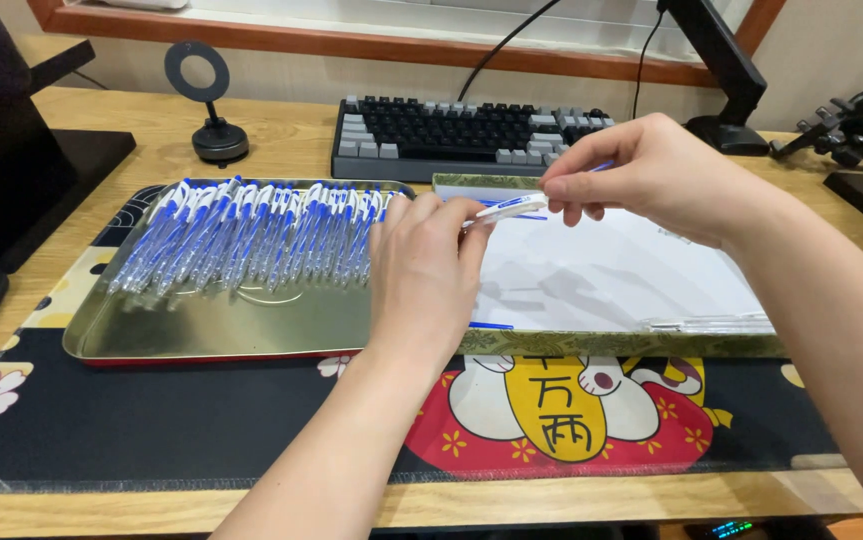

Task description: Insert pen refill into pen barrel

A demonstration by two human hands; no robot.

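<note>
Right now both hands hold one pen (511, 207) above the white box (611, 275). The left hand (421, 275) has its fingers closed around one end of the pen. The right hand (651, 180) pinches the other end with its fingertips. Many blue and clear pens (251, 235) lie in a row on the shiny tray (211, 330) just beside the box. To do this well, I think the hands should keep the pen straight, grip gently, and stay over the box.

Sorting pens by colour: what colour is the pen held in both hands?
White with blue trim, seen in the head view.
</note>
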